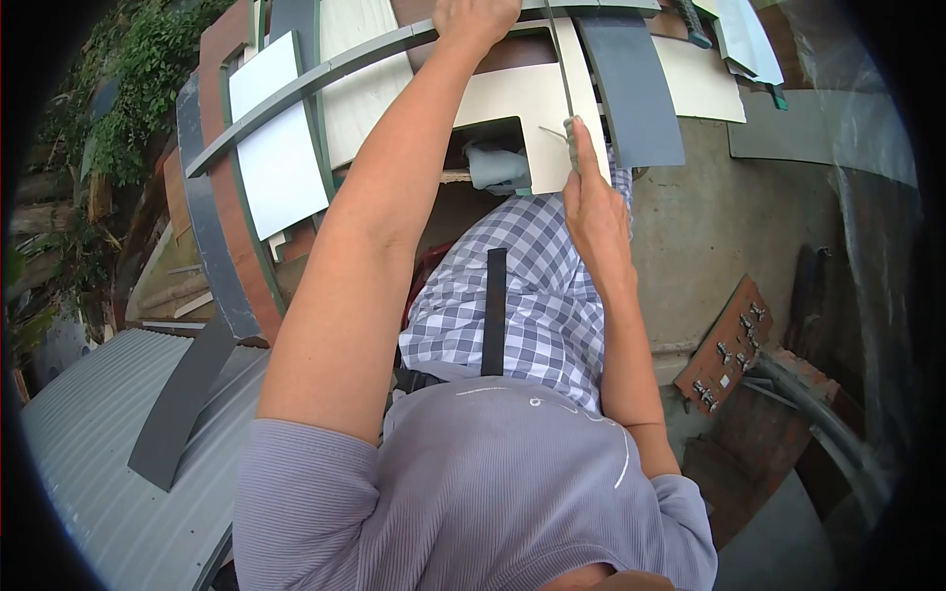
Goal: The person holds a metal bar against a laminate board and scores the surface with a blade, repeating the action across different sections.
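Observation:
My left hand [478, 18] is at the top edge of the view, closed over a long grey strip [325, 74]; its fingertips are partly cut off. The strip runs slantwise across several flat boards. In my right hand [596, 207] is the grip of a long, thin blade [564, 74], perhaps a saw, with the index finger stretched along it. The blade points away from me and meets the strip near the top edge. Beneath it lies a cream board [547, 98] with cut-out openings. A dark grey panel [631, 94] lies right of the blade.
A white panel [281, 138] and a brown board [232, 192] lie to the left. Corrugated sheeting [108, 394] with a grey strip on it is lower left. On the right, a brown board with metal fittings [729, 345] leans near a pipe. A dark-handled tool [693, 22] lies top right.

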Demonstrator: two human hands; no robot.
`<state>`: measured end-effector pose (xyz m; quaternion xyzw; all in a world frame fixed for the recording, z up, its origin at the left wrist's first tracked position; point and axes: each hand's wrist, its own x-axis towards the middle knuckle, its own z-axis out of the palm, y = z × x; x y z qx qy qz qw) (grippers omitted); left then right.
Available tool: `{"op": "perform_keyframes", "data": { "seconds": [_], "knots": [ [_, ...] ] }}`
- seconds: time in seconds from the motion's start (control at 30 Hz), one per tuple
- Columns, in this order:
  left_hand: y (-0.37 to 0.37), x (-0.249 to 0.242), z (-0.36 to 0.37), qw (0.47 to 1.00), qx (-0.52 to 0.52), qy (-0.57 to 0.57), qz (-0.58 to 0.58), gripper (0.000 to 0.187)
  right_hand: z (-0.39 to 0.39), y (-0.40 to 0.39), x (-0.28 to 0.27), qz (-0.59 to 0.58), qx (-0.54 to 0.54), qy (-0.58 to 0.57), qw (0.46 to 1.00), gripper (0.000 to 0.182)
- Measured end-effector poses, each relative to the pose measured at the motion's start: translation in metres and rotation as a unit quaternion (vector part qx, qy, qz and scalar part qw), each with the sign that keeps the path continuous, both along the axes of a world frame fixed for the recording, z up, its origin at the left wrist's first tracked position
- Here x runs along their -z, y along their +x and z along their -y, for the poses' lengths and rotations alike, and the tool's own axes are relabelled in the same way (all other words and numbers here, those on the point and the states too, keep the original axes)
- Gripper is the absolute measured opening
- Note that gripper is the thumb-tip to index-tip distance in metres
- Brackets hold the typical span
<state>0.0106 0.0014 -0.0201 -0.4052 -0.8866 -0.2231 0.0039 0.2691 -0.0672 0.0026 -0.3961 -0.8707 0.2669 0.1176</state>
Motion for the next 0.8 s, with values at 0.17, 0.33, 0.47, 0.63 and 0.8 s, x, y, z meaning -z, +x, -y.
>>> {"op": "perform_keyframes", "data": {
  "seconds": [0.17,0.33,0.47,0.63,0.8],
  "knots": [
    [0.001,0.002,0.000,1.000,0.008,0.005,-0.004,0.052,-0.016,-0.011,-0.011,-0.033,0.014,-0.030,0.999,0.058],
    [0.000,-0.004,-0.004,0.998,-0.018,-0.061,0.019,0.055,-0.058,-0.064,-0.010,-0.018,-0.002,0.010,1.000,0.056],
    [0.004,-0.011,0.002,0.998,-0.009,-0.033,0.052,0.057,-0.057,-0.061,-0.006,-0.030,-0.007,0.008,1.000,0.056],
    [0.000,-0.002,0.000,1.000,0.010,-0.026,0.008,0.052,-0.008,-0.004,-0.001,-0.001,-0.006,-0.007,1.000,0.061],
    [0.003,-0.007,0.001,0.999,0.003,-0.034,0.025,0.053,-0.011,-0.001,-0.007,-0.001,-0.001,-0.016,1.000,0.062]
  ]
}}
